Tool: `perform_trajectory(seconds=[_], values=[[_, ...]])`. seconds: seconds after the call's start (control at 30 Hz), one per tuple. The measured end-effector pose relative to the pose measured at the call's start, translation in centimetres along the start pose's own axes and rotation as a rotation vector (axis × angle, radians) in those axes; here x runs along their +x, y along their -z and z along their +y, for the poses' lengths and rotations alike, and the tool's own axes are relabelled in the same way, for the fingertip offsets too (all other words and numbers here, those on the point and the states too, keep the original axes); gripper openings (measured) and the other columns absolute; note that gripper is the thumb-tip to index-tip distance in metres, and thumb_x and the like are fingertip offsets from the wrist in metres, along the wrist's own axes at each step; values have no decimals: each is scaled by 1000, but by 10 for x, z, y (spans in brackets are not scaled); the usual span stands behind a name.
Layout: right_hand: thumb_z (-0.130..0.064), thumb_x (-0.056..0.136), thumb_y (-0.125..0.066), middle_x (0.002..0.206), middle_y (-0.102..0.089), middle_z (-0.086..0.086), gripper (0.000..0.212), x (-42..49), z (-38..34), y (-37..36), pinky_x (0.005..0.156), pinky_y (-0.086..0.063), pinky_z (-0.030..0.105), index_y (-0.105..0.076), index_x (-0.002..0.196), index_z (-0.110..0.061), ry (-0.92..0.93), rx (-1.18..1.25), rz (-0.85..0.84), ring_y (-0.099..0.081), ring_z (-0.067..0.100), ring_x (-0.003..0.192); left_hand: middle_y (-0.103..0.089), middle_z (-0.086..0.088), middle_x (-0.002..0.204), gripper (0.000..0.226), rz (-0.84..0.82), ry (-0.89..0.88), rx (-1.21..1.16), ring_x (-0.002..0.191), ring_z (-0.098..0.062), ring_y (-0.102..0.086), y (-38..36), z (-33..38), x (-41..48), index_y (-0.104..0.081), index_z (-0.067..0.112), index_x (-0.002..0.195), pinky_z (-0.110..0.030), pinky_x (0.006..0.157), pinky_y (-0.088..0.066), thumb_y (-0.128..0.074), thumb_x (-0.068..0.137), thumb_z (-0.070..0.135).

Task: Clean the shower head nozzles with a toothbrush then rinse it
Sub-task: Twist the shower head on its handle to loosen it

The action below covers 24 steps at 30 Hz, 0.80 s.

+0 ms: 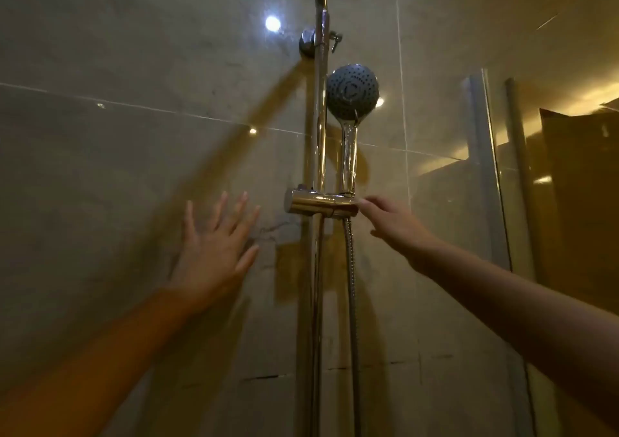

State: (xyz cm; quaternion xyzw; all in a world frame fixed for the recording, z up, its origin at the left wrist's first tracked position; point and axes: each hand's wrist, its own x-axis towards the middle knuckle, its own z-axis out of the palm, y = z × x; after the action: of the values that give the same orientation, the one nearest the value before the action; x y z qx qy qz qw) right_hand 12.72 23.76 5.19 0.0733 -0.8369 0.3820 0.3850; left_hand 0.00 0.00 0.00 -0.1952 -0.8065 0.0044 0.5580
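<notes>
A round grey shower head [352, 90] with dark nozzles faces me. Its chrome handle [348, 158] stands upright in a chrome holder [318, 204] clamped on the vertical rail [319, 135]. My right hand [395, 224] reaches in from the right, its fingertips at the right end of the holder, holding nothing. To the left of the rail my left hand [217, 252] is raised with fingers spread, near the tiled wall and empty. No toothbrush is in view.
A metal hose [350, 269] hangs down from the holder beside the rail. A wall bracket [308, 43] fixes the rail up high. A glass shower screen [482, 168] stands at the right. Grey tiled wall [117, 168] fills the left.
</notes>
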Motion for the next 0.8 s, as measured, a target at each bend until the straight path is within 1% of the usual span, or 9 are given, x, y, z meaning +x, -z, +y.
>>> perform_trajectory(seconds=[0.07,0.1,0.17,0.2,0.27,0.33,0.47,0.6,0.8], values=[[-37,95,-46,105,-59,8,32,22,-8,1,88,-47,34,-56,110,-11,12,-59,-26,-57,22,100,20,4,155,67,-27,55,-5,136,-19,30,-17,-3,4,13,33,144,-61,104,20,-12,88,60],[-38,95,-47,97,-60,6,30,35,-13,1,80,-48,29,-58,103,-12,19,-82,-27,-58,18,90,20,4,155,70,-10,69,-2,137,-19,30,-25,-3,4,14,33,144,-59,103,24,-12,86,62],[-39,95,-45,80,-56,3,31,56,-18,-2,63,-44,21,-57,89,-12,23,-88,9,-53,11,70,10,4,157,72,67,74,-2,143,-20,19,-41,0,-1,8,32,145,-58,106,22,-15,84,63],[-39,96,-44,78,-54,4,32,64,-17,-6,61,-43,21,-56,90,-10,29,-86,30,-52,11,68,3,3,158,72,95,67,2,144,-21,11,-44,0,-2,3,31,146,-59,108,17,-18,85,62],[-37,97,-44,87,-58,10,34,75,-11,-14,68,-50,28,-53,102,-5,50,-48,89,-59,18,77,-4,4,158,72,132,65,7,145,-22,3,-45,-2,-2,-2,30,147,-60,110,8,-22,85,61],[-33,97,-43,100,-61,16,32,80,-4,-25,79,-55,36,-50,111,-5,66,38,178,-63,25,89,-3,3,158,72,139,52,18,145,-22,5,-46,-4,-1,0,30,147,-61,110,5,-23,86,61],[-29,99,-40,92,-59,7,25,83,4,-38,61,-51,23,-48,114,-10,85,282,247,-60,13,73,-1,4,158,72,160,57,16,145,-20,6,-47,-2,-3,1,31,147,-61,111,2,-24,86,60],[-27,98,-43,88,-56,5,16,91,-5,-32,55,-52,23,-46,108,-14,62,389,256,-59,13,69,3,5,158,71,140,63,-6,144,-19,9,-46,-2,-4,4,32,146,-60,112,2,-24,86,59],[-24,97,-46,88,-54,5,19,105,-25,5,58,-52,21,-43,112,-12,78,445,328,-58,12,71,-1,4,158,70,147,54,-10,145,-19,7,-48,-2,-5,1,31,147,-60,112,-2,-23,87,57]])
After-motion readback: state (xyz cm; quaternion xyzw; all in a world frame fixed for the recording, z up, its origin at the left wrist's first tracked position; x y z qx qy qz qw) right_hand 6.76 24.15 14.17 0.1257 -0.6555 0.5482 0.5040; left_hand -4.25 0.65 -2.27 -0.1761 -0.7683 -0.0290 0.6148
